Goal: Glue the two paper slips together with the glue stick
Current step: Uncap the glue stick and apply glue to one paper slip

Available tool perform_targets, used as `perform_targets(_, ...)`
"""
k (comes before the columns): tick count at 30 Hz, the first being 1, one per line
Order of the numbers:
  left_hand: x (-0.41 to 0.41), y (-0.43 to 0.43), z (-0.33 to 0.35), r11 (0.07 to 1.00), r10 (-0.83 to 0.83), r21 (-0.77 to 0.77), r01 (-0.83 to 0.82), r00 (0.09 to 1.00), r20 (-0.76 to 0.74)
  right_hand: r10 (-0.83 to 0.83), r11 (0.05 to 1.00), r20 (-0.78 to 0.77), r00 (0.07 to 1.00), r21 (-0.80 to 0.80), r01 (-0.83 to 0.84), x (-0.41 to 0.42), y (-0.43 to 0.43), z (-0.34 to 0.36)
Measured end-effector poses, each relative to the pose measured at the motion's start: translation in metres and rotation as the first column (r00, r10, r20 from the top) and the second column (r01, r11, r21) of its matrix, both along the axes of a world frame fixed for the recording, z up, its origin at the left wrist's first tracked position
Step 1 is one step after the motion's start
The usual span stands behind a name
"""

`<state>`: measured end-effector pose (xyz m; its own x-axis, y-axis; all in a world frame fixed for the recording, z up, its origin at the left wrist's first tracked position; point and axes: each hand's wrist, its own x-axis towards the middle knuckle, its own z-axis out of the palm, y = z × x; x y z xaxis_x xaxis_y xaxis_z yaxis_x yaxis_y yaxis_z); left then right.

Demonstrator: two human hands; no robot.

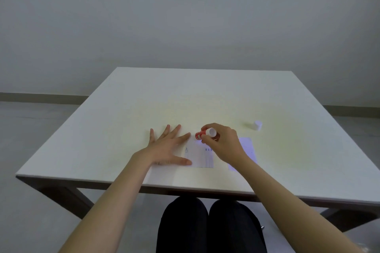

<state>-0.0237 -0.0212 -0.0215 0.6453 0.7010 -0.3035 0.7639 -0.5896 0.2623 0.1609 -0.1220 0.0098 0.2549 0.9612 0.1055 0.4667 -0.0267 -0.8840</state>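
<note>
Left hand [164,148] flat, pinning slip [200,156]; right hand [221,142] grasping glue stick [205,133] — risk: slip drags, creases if pin loosens.

We see a red glue stick [206,133] with a white end, and a white cap [257,125]. One white paper slip [200,157] carries faint blue-grey print; the other slip [247,150] reads plain pale lavender. The table [185,96] is off-white on a dark brown frame. The trousers [209,226] are black, the wall [185,16] grey.
</note>
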Motion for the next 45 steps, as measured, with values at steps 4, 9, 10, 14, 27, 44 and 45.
perform_targets(4, 0.000, 0.001, -0.001, 1.000, 0.010, -0.006, -0.010, 1.000, -0.001, 0.198, 0.979, -0.013, 0.980, -0.043, -0.199, -0.005, -0.014, 0.001)
perform_targets(9, 0.001, 0.001, -0.001, 1.000, -0.001, 0.015, 0.001, 1.000, -0.028, 0.083, 0.997, -0.038, 0.996, 0.000, -0.083, 0.010, 0.000, 0.002)
perform_targets(10, 0.001, 0.002, 0.000, 1.000, 0.004, 0.008, -0.004, 1.000, -0.021, 0.028, 1.000, -0.028, 0.999, 0.009, -0.028, 0.012, 0.003, 0.001)
perform_targets(14, 0.001, 0.001, -0.002, 1.000, 0.009, 0.001, -0.009, 1.000, -0.011, 0.085, 0.996, -0.001, 0.996, 0.017, -0.085, 0.013, -0.002, -0.002)
perform_targets(27, 0.001, 0.002, -0.002, 1.000, 0.016, -0.013, -0.016, 1.000, -0.003, 0.181, 0.983, -0.082, 0.980, -0.025, -0.184, 0.035, -0.014, 0.005)
perform_targets(44, 0.001, 0.002, -0.001, 0.998, 0.019, -0.054, -0.019, 1.000, 0.003, 0.244, 0.965, -0.100, 0.965, -0.071, -0.251, 0.055, -0.018, 0.005)
perform_targets(45, 0.001, 0.002, -0.001, 0.998, 0.021, -0.057, -0.020, 1.000, 0.009, 0.184, 0.981, -0.074, 0.980, -0.042, -0.188, 0.056, -0.017, 0.005)
